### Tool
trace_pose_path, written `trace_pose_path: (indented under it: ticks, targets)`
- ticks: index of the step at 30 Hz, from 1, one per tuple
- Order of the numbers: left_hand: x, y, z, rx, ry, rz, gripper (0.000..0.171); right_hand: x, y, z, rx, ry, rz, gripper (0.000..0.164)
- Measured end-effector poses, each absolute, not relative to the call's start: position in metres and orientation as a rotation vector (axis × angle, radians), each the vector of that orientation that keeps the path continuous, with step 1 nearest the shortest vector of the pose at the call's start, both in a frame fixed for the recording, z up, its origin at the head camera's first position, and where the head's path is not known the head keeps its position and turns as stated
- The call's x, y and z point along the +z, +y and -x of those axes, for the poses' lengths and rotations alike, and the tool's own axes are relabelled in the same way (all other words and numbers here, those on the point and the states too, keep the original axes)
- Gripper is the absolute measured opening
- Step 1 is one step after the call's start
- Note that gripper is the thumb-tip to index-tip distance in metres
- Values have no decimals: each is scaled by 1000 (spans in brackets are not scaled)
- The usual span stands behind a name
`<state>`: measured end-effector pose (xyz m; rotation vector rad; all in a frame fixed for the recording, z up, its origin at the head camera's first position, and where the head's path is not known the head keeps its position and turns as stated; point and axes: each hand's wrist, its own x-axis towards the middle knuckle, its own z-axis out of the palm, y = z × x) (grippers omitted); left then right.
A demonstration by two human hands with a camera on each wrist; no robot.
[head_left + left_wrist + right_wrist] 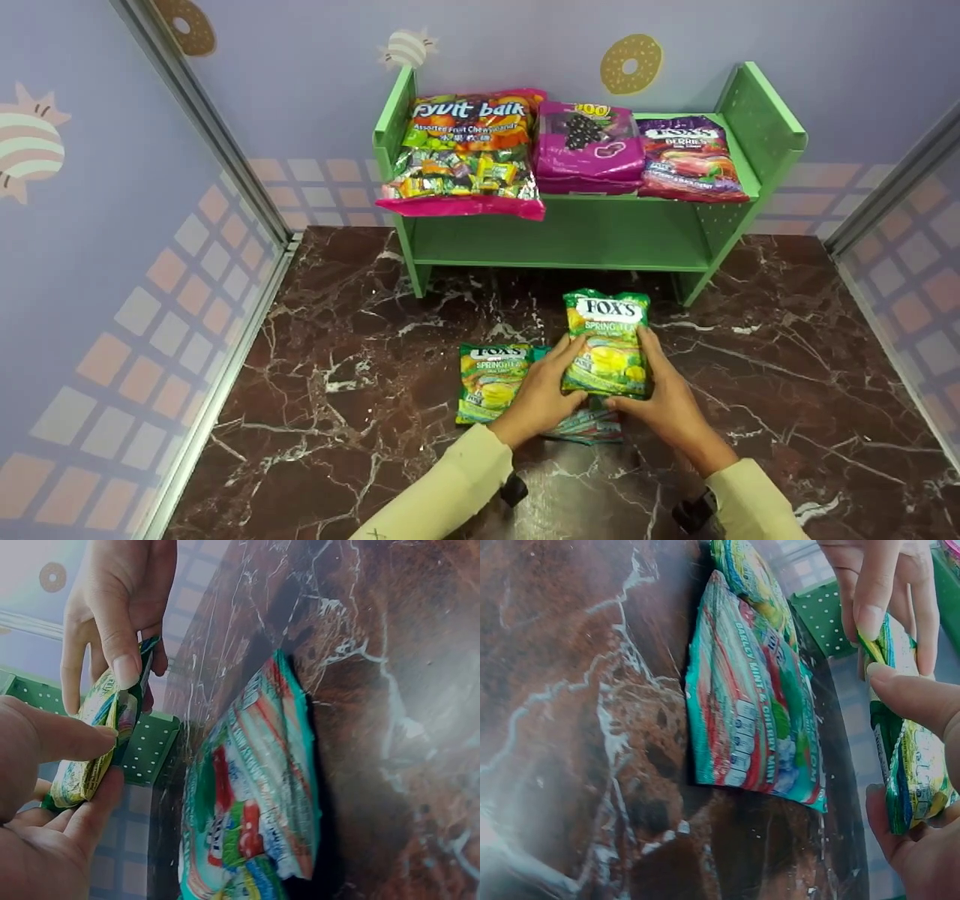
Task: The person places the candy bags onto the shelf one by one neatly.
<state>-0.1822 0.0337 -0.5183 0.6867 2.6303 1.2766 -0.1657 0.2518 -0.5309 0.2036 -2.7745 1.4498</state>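
Both hands hold a green-and-yellow Fox's Spring Tea candy bag (606,352) above the dark marbled surface, its printed front facing up. My left hand (541,394) grips the left side and my right hand (669,399) the right, thumbs at its lower edge. Under the hands lies a teal candy bag (589,426), partly hidden; the right wrist view shows barley mint lettering on that bag (754,712). A second Spring Tea bag (486,384) lies left of it, partly behind my left hand. In the left wrist view, the held bag (94,739) appears edge-on between the fingers.
A green two-level shelf (555,264) stands behind. On top, left to right, are a large assorted fruit chewy candy bag (469,157), a purple candy pack (592,154) and a Fox's Berries bag (694,161). Patterned walls (67,300) enclose the sides and back.
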Motion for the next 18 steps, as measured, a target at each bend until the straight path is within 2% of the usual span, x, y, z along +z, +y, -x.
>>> trace_pose_path:
  ticks: [18]
  targets:
    - [-504,32,206,1284,2666,-699,81,-509,246,192,1326,-2780,-230,110]
